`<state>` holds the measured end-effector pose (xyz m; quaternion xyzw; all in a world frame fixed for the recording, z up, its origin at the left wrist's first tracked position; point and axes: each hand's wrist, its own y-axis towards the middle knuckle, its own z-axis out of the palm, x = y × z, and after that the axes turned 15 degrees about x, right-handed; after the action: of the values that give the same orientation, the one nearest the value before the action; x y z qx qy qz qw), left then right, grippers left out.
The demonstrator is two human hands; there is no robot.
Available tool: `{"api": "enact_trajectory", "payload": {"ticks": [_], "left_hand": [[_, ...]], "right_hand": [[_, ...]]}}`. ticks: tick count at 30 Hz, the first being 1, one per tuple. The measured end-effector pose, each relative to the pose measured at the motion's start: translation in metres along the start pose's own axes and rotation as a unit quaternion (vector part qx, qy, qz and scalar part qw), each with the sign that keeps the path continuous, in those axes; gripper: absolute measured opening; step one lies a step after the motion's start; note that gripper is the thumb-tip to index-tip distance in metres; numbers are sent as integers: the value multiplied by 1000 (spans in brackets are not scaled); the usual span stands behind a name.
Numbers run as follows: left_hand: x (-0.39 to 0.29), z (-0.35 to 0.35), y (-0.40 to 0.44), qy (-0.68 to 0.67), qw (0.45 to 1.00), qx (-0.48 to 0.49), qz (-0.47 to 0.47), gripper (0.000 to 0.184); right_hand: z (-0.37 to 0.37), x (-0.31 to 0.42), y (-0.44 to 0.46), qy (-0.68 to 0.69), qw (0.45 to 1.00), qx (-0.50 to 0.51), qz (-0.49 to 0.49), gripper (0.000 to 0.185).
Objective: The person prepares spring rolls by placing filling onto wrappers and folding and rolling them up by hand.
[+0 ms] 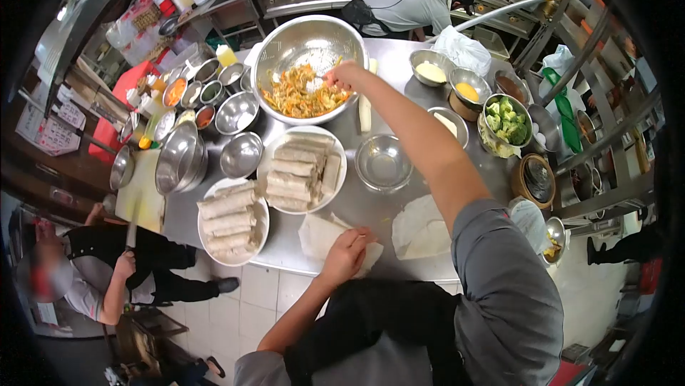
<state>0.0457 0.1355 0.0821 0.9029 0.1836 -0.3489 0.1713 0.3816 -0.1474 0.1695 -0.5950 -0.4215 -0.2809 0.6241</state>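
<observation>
The middle of the scene is lit brightly and evenly, with pale highlights cast across the metal table (365,206) and glints caught inside the large metal bowl (307,42) and the clear bowl (383,163). Soft shadows are thrown beside the bowls. Detail is largely swallowed in the black apron (371,315). Straight lines are bent by strong wide-angle distortion, most visibly in the rails at the right, and the corners are lost in black. At the left, a person's head (46,268) is heavily blurred.
</observation>
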Motion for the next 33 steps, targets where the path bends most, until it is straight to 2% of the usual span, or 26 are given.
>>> {"api": "enact_trajectory", "payload": {"ticks": [4,7,9,12,13,16,17,22,25,27,29,33], "left_hand": [[-12,35,-11,16,999,49,14,28],[-11,62,-12,12,998,25,-60,24],[-13,76,-9,18,996,-2,-87,26],[-45,76,5,58,997,-10,-42,27],[-48,80,7,68,997,31,-7,30],[-49,107,20,89,993,75,36,32],[-46,115,21,106,990,88,18,33],[-38,132,19,107,989,97,-25,34],[-32,134,17,86,993,69,-35,36],[-38,134,21,63,997,25,-42,40],[-56,126,35,40,997,-39,-56,46],[-67,114,65,90,996,-17,7,51]], "right_hand": [[-11,2,-67,0,994,29,-103,21],[-30,-9,-126,-56,995,16,-79,19],[-25,-17,-200,-55,994,32,-91,24],[-36,-59,-271,-84,993,54,-67,25],[-40,-75,-295,-91,993,59,-54,25],[-42,-127,-356,-106,992,70,4,26],[-43,-147,-370,-108,991,76,9,26],[-45,-262,-405,-89,989,115,16,26],[-34,-308,-411,-136,987,86,4,25],[-29,-334,-407,-202,976,53,-55,25],[-20,-346,-410,-247,966,16,-79,25],[-4,-345,-417,-296,952,-43,-56,23]]}}
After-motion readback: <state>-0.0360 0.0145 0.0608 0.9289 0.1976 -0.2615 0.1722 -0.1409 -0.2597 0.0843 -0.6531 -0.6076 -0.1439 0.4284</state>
